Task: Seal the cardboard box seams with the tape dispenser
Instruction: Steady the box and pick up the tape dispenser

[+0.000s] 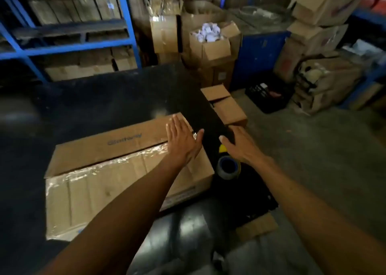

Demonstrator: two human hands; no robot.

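A long cardboard box (100,178) lies on a dark table (104,103), with shiny clear tape along its top seam and left end. My left hand (182,141) hovers flat, fingers spread, over the box's far right corner; a ring shows on one finger. My right hand (240,145) reaches over the table's right edge, fingers extended and empty. Just below it sits the tape dispenser (227,168), a roll with a blue core and a yellow part, to the right of the box.
Blue metal shelving (69,45) with cartons stands behind the table. Open boxes (211,42) are stacked at the back, a small open carton (225,105) and a black crate (269,95) sit on the concrete floor to the right. More cartons (321,34) pile at far right.
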